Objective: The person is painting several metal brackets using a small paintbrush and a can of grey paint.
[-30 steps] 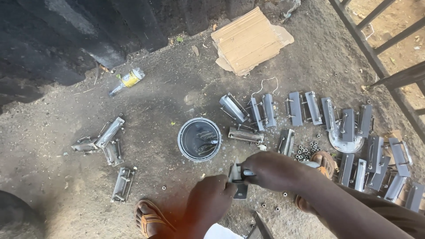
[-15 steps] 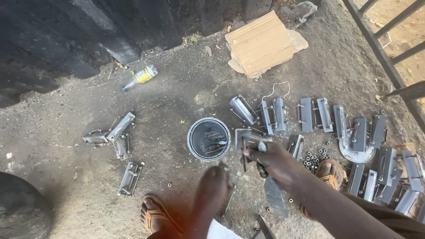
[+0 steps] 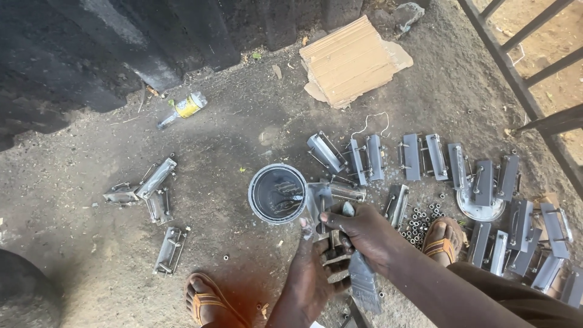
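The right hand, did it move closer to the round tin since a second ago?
Yes. The right hand moved toward the round tin: earlier it was nearer the person's body, now its fingertips sit just beside the tin's rim.

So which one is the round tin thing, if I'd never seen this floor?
Start at the flat cardboard sheets lying at the top of the dirt ground, then look straight down towards the person's hands. The round tin stands just up and left of the right hand. It is the only open, circular container; everything around it is a flat grey metal bracket.
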